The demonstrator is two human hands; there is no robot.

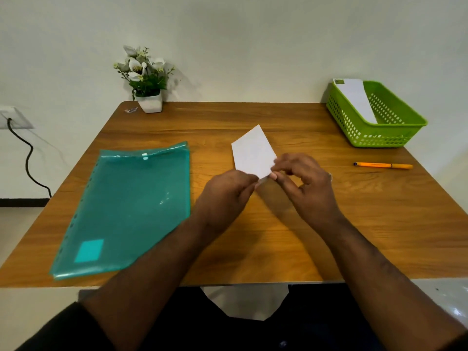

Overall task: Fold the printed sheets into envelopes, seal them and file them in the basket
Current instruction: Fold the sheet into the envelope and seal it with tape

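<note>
Both hands, left hand and right hand, are pinching the folded paper with curled fingers; a sloppy grip is risking a crooked crease.

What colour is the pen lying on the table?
Orange, with a dark tip; the pen shows best in the head view, the only one.

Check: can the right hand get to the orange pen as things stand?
Probably yes, once freed. The right hand is pinching the folded paper with the left hand; the table between it and the orange pen looks bare.
</note>
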